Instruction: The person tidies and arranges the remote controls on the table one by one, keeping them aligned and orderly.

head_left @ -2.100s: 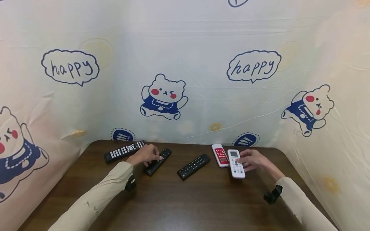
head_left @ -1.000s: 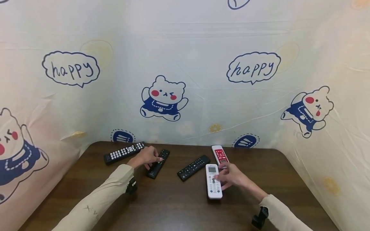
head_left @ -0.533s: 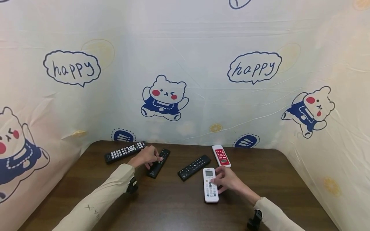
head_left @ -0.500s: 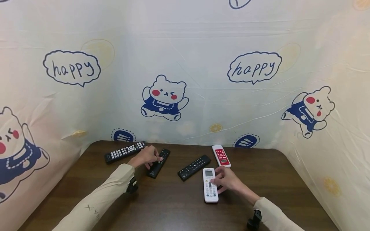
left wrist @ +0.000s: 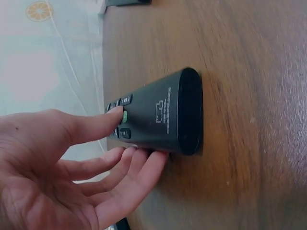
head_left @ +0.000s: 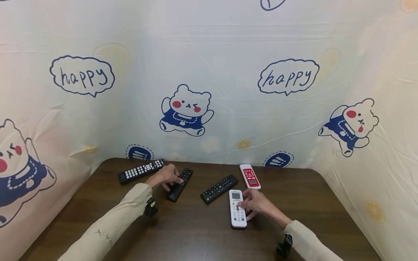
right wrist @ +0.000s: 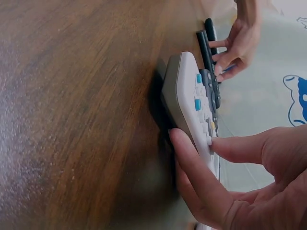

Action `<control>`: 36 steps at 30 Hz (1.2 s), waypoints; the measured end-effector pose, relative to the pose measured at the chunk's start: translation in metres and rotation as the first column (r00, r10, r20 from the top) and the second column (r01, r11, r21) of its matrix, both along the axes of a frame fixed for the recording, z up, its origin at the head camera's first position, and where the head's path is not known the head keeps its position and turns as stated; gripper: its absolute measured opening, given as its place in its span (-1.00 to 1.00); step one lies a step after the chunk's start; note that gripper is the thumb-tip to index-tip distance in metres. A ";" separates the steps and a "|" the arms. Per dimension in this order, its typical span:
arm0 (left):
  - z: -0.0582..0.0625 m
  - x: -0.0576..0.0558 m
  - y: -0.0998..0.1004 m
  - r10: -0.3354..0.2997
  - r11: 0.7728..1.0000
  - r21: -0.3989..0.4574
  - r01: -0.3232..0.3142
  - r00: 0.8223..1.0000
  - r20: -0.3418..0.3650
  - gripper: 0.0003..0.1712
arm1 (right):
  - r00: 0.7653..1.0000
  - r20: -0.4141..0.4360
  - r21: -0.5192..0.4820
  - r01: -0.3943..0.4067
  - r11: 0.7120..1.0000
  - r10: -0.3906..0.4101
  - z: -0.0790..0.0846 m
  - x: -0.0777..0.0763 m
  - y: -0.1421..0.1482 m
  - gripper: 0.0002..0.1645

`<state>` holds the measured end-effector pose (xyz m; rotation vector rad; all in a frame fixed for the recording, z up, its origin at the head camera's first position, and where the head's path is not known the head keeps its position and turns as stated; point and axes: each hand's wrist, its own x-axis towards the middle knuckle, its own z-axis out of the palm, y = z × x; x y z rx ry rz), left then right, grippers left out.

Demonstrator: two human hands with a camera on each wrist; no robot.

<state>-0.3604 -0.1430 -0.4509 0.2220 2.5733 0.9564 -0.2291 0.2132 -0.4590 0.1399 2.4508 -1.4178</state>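
My left hand (head_left: 167, 175) holds a black remote control (head_left: 176, 191) at the left of the table. In the left wrist view, the thumb lies on its buttons and the fingers curl under one long side of the black remote (left wrist: 153, 117). My right hand (head_left: 257, 203) grips a white remote control (head_left: 237, 217) with a small grey screen, right of the middle. The right wrist view shows the thumb pressed on a button while bent fingers hold the side and underside of the white remote (right wrist: 184, 96). A dark shadow lies beneath its near end.
Beyond the left hand lies a black remote with white buttons (head_left: 140, 172). Another black remote (head_left: 218, 189) sits between the hands. A white remote with a red face (head_left: 250, 177) is just behind the right hand. A printed curtain (head_left: 228, 127) closes off the brown table's (head_left: 183, 235) back and sides.
My right hand has carried the white remote left and nearer to me, from beside the red-faced one. The remote under my left hand has turned slightly. The last half second shows hardly any movement.
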 end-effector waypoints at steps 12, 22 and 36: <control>0.000 0.003 0.003 -0.007 0.992 0.130 0.000 0.999 0.051 -0.74 | 1.000 0.012 -0.032 -0.021 0.999 0.021 0.002 -0.001 -0.001 -0.54; -0.009 -0.002 -0.019 -0.047 0.937 0.347 -0.048 0.965 0.258 -0.35 | 0.998 0.041 0.004 -0.048 0.999 0.047 0.004 -0.004 0.001 -0.45; -0.010 0.007 -0.026 -0.045 0.912 0.401 -0.085 0.951 0.306 -0.29 | 0.997 -0.068 0.072 -0.036 0.997 0.041 0.016 -0.013 0.011 -0.53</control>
